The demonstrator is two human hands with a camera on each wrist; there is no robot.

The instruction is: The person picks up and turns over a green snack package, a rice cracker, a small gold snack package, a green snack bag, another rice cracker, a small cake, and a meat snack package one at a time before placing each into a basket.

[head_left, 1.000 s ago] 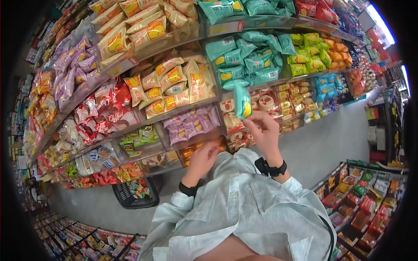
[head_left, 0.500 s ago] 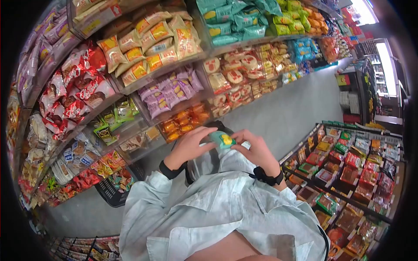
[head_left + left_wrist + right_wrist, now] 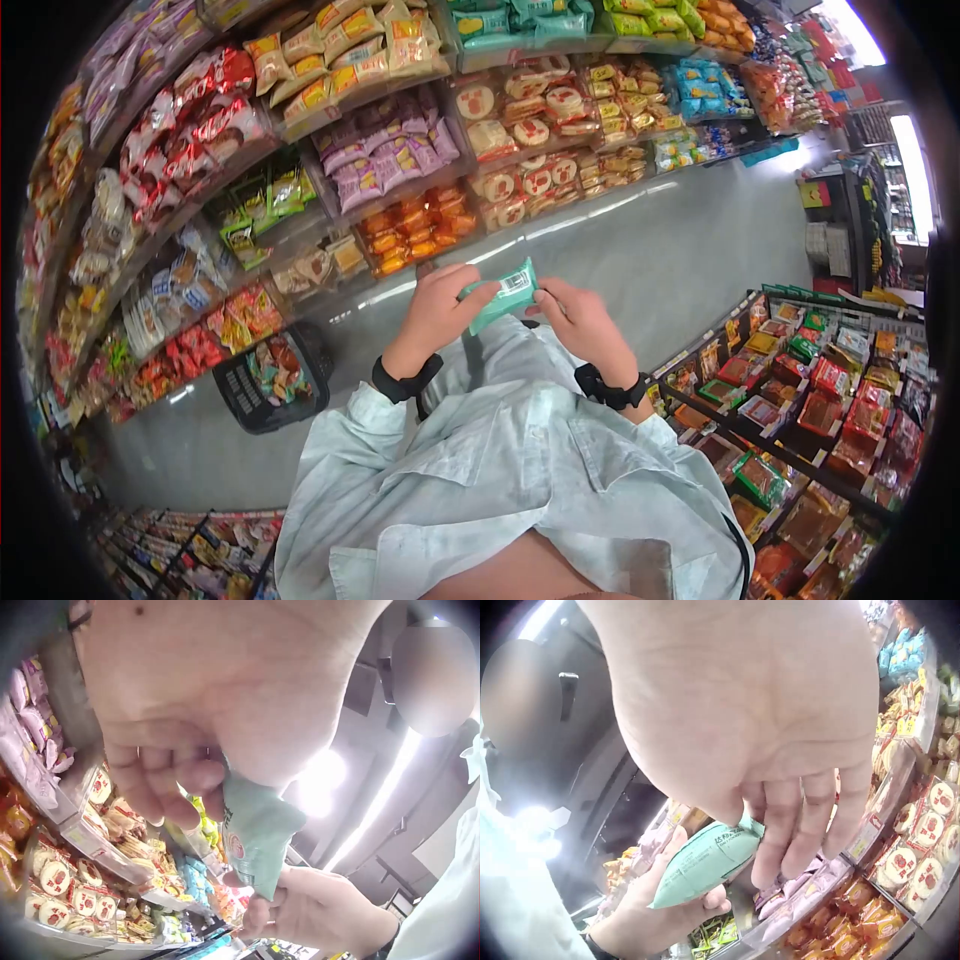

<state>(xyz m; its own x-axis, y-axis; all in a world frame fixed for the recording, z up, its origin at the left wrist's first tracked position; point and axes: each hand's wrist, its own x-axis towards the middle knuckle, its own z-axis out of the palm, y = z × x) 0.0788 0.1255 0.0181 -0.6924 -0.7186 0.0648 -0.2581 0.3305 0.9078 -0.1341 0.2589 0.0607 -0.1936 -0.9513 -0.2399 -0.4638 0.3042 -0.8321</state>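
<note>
A small teal snack packet is held between both hands in front of the body, its barcode side facing up in the head view. My left hand grips its left end, thumb lying across the wrapper. At the other end, my right hand pinches the crimped edge between thumb and finger. From the left wrist, the packet looks plump, with a printed round mark. Dark printed characters show on the packet in the right wrist view.
Tiered shelves ahead hold purple packets, orange-wrapped sweets, round crackers and more teal packets. A black basket with several packets stands on the floor at left. Another display rack stands close at right.
My right hand has brought the packet down from the shelf toward the body, and my left hand has taken its other end. The packet has turned from its yellow-picture side to its barcode side.
</note>
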